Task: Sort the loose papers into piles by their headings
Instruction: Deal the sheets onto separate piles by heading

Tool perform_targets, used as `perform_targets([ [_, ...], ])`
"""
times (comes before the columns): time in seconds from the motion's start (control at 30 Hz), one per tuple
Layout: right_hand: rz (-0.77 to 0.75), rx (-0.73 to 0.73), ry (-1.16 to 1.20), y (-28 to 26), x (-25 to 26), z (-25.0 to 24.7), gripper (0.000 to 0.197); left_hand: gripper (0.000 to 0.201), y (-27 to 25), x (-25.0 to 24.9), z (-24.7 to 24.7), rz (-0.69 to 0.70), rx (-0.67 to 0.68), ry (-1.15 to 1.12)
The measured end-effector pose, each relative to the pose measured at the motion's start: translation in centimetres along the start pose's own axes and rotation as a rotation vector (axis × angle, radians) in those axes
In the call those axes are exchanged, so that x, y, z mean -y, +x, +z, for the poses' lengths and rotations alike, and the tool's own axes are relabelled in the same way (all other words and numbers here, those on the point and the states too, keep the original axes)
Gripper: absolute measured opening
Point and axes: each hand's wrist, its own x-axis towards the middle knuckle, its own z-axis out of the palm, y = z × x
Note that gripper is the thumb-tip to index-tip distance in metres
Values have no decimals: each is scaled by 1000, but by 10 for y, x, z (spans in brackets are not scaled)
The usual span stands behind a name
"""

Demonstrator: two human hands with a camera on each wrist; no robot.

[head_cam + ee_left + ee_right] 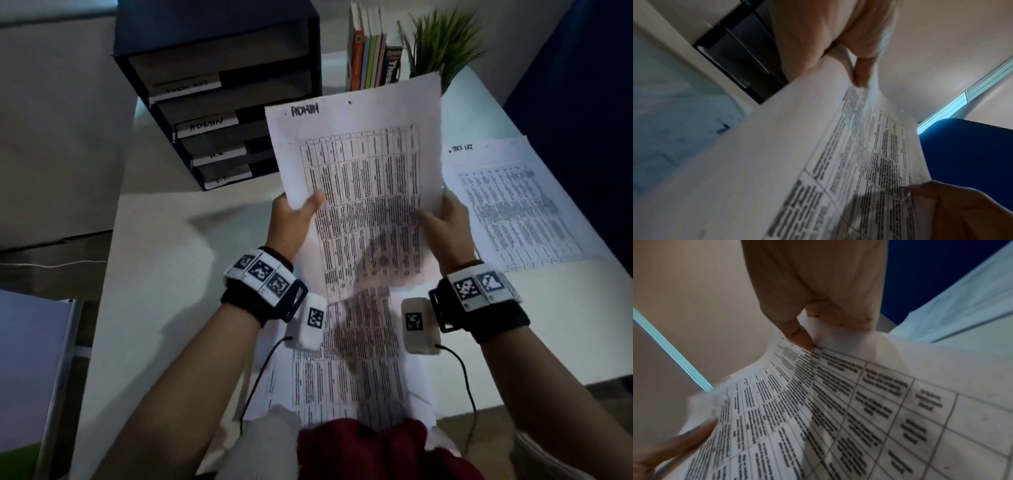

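Note:
A printed sheet headed ADMIN [359, 178] is held up above the desk, tilted toward me. My left hand [296, 212] pinches its left edge, thumb on the front. My right hand [445, 222] pinches the right edge the same way. The sheet [859, 154] fills the left wrist view under my left hand [855, 68], and the sheet [838, 402] lies under my right hand [809, 331] in the right wrist view. A sheet headed TASK LIST [513, 205] lies flat at the right. More loose papers [349, 370] lie below my wrists near the desk's front edge.
A dark file organiser [219, 96] with labelled trays, one reading ADMIN [207, 124], stands at the back left of the white desk [164, 274]. Books [371, 51] and a potted plant [442, 41] stand behind. A blue partition [582, 85] borders the right.

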Motion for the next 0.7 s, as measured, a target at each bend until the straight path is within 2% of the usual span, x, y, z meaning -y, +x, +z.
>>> perform_targets([
  [0.07,-11,-83,-89,11,-2,-15,25,18,9,1,19,2,-10,17],
  [0.13,-2,-143,-167,22,-7,-35,24,27,18,8,39,11,88,158],
  [0.2,7,-194,-243,32,-14,-55,26,44,22,24,60,-24,294,456],
  [0.27,19,-225,-323,41,-20,-74,26,65,18,45,78,-28,485,921],
  [0.3,29,-226,-354,45,-24,-82,26,73,13,53,84,-11,520,1136],
  [0.33,42,-218,-377,49,-27,-88,27,80,7,61,89,-2,535,1260],
  [0.43,86,-178,-438,60,-37,-95,30,97,-5,74,91,-8,522,1321],
  [0.5,114,-145,-479,65,-43,-90,29,102,-5,76,88,-23,502,1342],
  [0.6,137,-120,-571,71,-51,-74,25,102,-6,78,76,-82,502,1359],
  [0.7,155,-77,-646,75,-57,-58,13,96,-10,81,57,-96,479,1339],
])
